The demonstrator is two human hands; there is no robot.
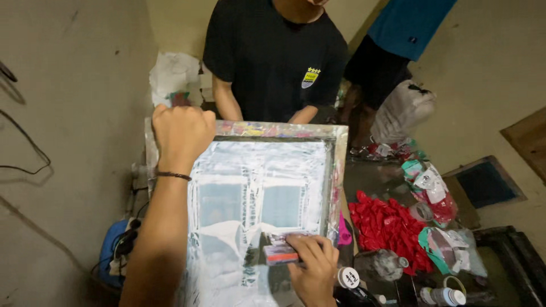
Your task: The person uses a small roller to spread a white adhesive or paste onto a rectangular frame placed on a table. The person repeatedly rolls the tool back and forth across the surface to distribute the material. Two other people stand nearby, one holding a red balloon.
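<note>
A screen-printing frame (339, 170) lies in front of me, its mesh (256, 187) smeared with white ink. My left hand (182, 133) is closed over the frame's far left corner. A small flat squeegee (280, 254) rests on the mesh near the right side, gripped from behind by my right hand (313, 267), and white ink is piled just ahead of it. A thin dark band circles my left wrist.
A person in a black T-shirt (273, 57) stands at the far side of the frame. Another person in blue (409, 23) is behind on the right. Red cloth (387, 227), plastic bags (432, 187) and small bottles (449, 295) lie right of the frame. A blue object (111, 250) sits low left.
</note>
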